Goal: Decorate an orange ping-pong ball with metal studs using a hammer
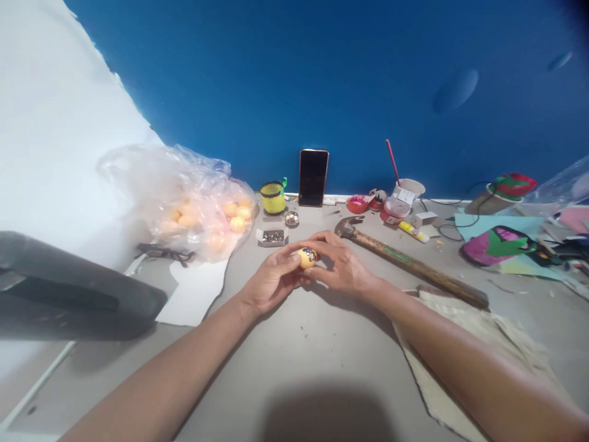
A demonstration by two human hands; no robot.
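Note:
Both my hands meet over the grey table top, holding a small orange ball that bears several shiny dark studs on its upper side. My left hand cups the ball from the left, thumb on top. My right hand closes on it from the right, fingers curled over it. Just beyond my hands lies a small open box of metal studs, with a silvery studded ball behind it.
A clear plastic bag of orange balls sits at the left, glasses before it. A hammer lies to the right, beside cloth. A phone, yellow cup, white cup and craft scraps line the blue wall.

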